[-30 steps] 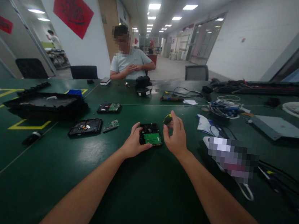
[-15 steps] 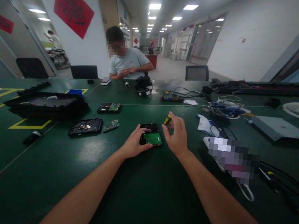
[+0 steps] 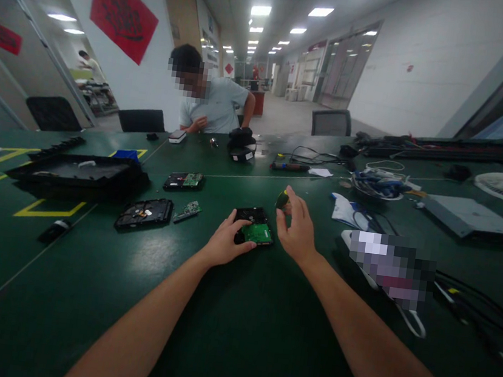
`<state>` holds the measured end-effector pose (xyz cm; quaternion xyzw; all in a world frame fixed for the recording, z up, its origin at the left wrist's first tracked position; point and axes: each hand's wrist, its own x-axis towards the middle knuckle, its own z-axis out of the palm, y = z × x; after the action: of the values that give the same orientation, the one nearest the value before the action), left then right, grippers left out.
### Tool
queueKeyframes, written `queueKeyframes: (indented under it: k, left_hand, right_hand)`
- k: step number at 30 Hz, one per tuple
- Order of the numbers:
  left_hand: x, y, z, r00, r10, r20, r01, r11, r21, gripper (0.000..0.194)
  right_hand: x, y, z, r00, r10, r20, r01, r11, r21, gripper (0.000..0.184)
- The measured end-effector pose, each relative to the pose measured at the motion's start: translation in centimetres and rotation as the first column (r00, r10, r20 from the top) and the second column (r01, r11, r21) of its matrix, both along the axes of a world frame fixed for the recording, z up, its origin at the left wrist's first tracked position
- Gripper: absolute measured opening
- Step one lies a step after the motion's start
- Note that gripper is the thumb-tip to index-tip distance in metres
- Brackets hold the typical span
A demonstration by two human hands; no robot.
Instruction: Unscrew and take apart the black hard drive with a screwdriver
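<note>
My left hand is closed around the near left side of a hard disk drive, which lies on the green table with its green circuit board facing up. Part of the drive is covered by my fingers. Just right of it, my right hand pinches a short black-and-yellow screwdriver between thumb and fingers. The handle is tilted above the drive's right edge; its shaft cannot be made out.
Left of my hands lie a loose circuit board, a black drive casing and another hard drive. A large black tray stands farther left. A white strapped object and cables are at right. Another person is across the table.
The screwdriver handle has turned in my right hand, showing more of its dark side. My left hand and the drive stay in place. The person opposite has leaned left and parted their hands.
</note>
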<state>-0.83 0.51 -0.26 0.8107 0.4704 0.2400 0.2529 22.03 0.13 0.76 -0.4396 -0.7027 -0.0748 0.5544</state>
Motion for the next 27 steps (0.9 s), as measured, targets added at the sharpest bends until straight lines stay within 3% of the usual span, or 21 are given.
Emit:
queueKeyframes:
  k: [27]
  left_hand:
    - [-0.06, 0.01, 0.10, 1.000, -0.015, 0.009, 0.015, 1.000, 0.015, 0.058]
  right_hand:
    - [-0.26, 0.18, 0.00, 1.000, -0.014, -0.021, 0.013, 0.999, -0.031, 0.057]
